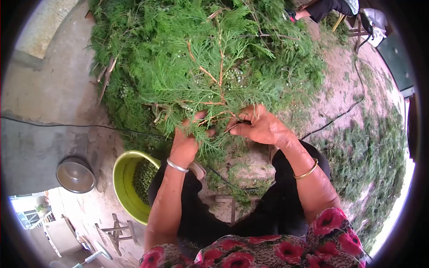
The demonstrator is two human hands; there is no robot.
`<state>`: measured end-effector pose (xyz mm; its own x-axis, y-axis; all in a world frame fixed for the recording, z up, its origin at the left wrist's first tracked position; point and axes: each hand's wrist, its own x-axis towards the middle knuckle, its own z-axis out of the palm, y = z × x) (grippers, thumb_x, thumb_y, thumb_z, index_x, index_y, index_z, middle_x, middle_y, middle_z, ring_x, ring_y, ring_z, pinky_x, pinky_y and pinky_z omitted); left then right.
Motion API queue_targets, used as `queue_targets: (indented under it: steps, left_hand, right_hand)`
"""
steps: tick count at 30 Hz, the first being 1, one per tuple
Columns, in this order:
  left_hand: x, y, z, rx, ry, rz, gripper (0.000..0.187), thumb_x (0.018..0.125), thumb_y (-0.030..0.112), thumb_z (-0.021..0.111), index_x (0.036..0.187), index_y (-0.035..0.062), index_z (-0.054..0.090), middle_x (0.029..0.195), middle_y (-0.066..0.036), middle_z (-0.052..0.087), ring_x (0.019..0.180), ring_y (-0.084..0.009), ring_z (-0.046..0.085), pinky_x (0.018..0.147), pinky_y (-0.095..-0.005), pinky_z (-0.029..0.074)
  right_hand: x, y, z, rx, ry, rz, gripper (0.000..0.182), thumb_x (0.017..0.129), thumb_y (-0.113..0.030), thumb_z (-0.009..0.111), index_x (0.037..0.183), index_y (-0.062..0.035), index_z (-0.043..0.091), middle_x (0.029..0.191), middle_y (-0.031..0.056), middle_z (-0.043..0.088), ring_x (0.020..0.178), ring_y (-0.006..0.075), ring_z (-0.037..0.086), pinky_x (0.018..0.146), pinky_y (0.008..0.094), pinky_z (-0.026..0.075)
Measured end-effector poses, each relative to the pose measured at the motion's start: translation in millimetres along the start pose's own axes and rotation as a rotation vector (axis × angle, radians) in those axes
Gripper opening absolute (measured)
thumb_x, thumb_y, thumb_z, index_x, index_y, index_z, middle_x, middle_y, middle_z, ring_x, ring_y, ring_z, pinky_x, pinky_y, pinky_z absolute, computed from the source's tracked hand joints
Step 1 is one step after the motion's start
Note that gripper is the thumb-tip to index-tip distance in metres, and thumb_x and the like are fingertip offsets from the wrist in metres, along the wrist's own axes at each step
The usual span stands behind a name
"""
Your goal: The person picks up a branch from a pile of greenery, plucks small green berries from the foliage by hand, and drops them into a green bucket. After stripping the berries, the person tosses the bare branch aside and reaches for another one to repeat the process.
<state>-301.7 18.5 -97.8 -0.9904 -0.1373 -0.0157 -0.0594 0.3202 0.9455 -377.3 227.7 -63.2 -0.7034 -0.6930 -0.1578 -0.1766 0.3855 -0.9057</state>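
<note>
A leafy evergreen branch (221,80) with brown stems and flat green sprays lies before me, its near end between my hands. My left hand (187,140), with a silver bangle at the wrist, is closed around a near spray, and leaves cover part of its fingers. On the other side, my right hand (263,127), below a gold bangle, pinches a thin twig of the same branch. Small pale green cones show among the leaves. Beside my left knee stands a yellow-green bucket (123,174) holding many small green cones (144,178).
A large heap of cut evergreen branches (134,67) fills the ground ahead. Left are a metal bowl (76,175) and a wooden stool (117,232). A black cable (337,117) crosses the ground. Loose clippings (366,165) lie right. Another person's leg (319,10) shows at top right.
</note>
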Motion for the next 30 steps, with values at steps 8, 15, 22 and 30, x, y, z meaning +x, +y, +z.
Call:
queue_targets:
  steps: [8, 15, 22, 30]
  left_hand:
    - [3, -27, -8, 0.364, 0.123, 0.324, 0.015, 0.078, 0.009, 0.065, 0.092, 0.0053, 0.065, 0.088, -0.01, 0.063, 0.08, -0.0217, 0.06, 0.075, -0.0341, 0.046]
    - [5, -14, -69, -0.175, 0.593, -0.262, 0.012, 0.082, 0.01, 0.061, 0.079, -0.0015, 0.06, 0.069, -0.011, 0.063, 0.053, -0.0159, 0.06, 0.044, -0.0249, 0.047]
    - [-127, -91, -215, 0.964, 0.684, -0.638, 0.024, 0.083, 0.021, 0.062, 0.078, -0.0014, 0.057, 0.072, -0.012, 0.061, 0.06, -0.0219, 0.058, 0.052, -0.0348, 0.046]
    - [-99, 16, -89, 0.621, 0.563, 0.052, 0.015, 0.082, 0.013, 0.062, 0.089, 0.0, 0.063, 0.081, -0.011, 0.062, 0.07, -0.0186, 0.058, 0.065, -0.0318, 0.047]
  right_hand:
    - [4, 1, -3, 0.114, 0.023, 0.129, 0.014, 0.078, -0.011, 0.066, 0.087, -0.0008, 0.066, 0.071, 0.0126, 0.063, 0.068, 0.0161, 0.058, 0.066, 0.0317, 0.047]
    - [1, 7, -19, 0.521, 0.215, 0.204, 0.011, 0.083, -0.009, 0.063, 0.08, 0.0009, 0.064, 0.069, 0.0039, 0.059, 0.062, 0.0086, 0.053, 0.052, 0.0248, 0.047]
    - [3, 13, -25, 1.109, 0.478, 0.163, 0.018, 0.088, -0.013, 0.059, 0.073, -0.0043, 0.053, 0.07, 0.0017, 0.052, 0.06, 0.0107, 0.049, 0.048, 0.0255, 0.044]
    - [4, -2, -10, 1.25, 0.422, 0.129, 0.013, 0.088, -0.012, 0.057, 0.087, 0.0009, 0.057, 0.075, 0.0045, 0.056, 0.064, 0.0132, 0.053, 0.056, 0.0267, 0.046]
